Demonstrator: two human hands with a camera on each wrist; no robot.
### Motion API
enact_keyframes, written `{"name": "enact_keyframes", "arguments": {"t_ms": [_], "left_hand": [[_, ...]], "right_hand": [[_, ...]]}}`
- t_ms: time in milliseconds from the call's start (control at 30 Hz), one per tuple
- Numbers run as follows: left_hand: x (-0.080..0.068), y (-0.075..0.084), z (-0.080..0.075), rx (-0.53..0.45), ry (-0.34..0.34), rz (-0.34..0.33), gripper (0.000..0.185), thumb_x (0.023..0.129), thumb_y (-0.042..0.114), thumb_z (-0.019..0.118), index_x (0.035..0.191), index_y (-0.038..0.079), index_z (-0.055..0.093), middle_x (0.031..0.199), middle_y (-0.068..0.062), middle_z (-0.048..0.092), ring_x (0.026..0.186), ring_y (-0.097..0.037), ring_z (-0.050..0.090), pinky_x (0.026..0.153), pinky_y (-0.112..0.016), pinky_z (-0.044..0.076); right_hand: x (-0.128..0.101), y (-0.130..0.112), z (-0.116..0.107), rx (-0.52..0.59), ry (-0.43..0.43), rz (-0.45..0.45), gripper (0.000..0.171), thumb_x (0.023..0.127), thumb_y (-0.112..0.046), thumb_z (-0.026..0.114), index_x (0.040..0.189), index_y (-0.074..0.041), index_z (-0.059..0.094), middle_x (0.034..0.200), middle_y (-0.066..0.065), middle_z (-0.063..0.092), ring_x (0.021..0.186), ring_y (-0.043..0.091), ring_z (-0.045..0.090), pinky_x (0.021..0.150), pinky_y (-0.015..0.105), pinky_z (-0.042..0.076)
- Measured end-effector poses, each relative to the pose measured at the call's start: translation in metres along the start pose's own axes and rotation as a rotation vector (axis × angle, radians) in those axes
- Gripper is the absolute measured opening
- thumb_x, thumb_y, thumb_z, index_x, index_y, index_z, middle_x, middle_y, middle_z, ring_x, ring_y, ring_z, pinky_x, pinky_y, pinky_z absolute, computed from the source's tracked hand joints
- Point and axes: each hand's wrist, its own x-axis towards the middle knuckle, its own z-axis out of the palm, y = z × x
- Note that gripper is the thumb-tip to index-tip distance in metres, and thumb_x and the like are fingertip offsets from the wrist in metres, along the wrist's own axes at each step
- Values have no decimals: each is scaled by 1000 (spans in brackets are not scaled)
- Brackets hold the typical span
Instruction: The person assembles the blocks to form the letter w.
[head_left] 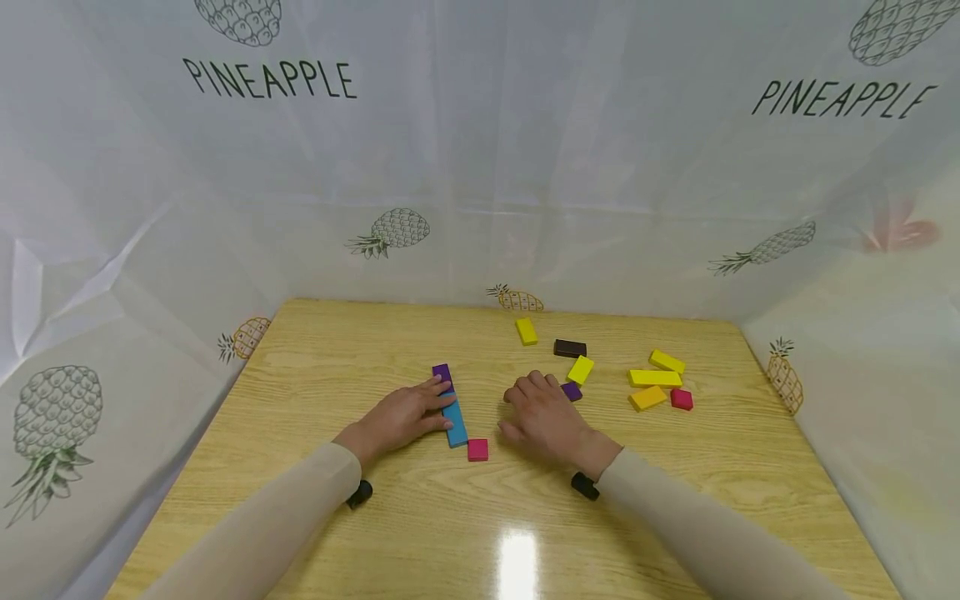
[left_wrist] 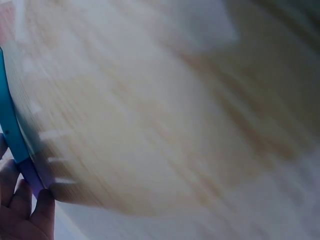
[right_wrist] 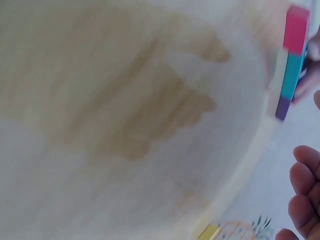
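A flat light-blue bar (head_left: 457, 431) and a purple block (head_left: 441, 372) lie end to end in one line on the wooden table. Over their left side reaches my left hand (head_left: 401, 417), its extended fingers resting on both pieces and the thumb at the blue bar. A pink square block (head_left: 477, 450) sits by the near end of the blue bar. To the right, my right hand (head_left: 547, 417) holds nothing, its fingers loosely bent in the right wrist view. Just beyond its fingers lies another purple block (head_left: 573, 392), partly hidden by the hand.
Beyond the right hand are two yellow blocks (head_left: 581, 370) and a black block (head_left: 570, 348). Farther right sit a long yellow bar (head_left: 655, 379), other yellow and orange pieces, and a pink block (head_left: 682, 399). A pineapple-print sheet (head_left: 465, 150) surrounds the table (head_left: 337, 333).
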Motion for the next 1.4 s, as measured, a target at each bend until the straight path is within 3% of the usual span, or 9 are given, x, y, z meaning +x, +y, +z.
{"name": "enact_keyframes", "arguments": {"t_ms": [400,767,1133,1400], "left_hand": [[-6,-5,-3,-9,1,-7,57,107,43,61,156,14,54,169,-8,40,160,-32,30,126,-56,34],[-7,-6,-3,-9,4,11,57,107,43,61,155,13,54,168,-9,41,160,-31,31,126,-53,34],[-5,-1,0,-1,14,56,56,107,42,61,153,12,56,166,-10,44,159,-31,33,125,-52,35],[-4,0,1,18,14,52,55,107,42,61,154,13,56,166,-9,43,159,-29,32,125,-51,37]], "right_hand": [[11,66,6,-133,135,54,35,96,-29,78,112,0,68,105,15,66,98,36,57,84,50,48],[43,111,14,-263,121,16,47,94,-37,78,120,1,69,113,17,69,100,38,60,81,51,50],[69,131,15,-267,-140,50,58,100,-46,68,133,1,61,125,20,63,111,38,55,93,54,47],[79,136,19,-220,-236,62,57,101,-43,60,138,0,58,128,19,60,114,39,53,98,57,45]]}}
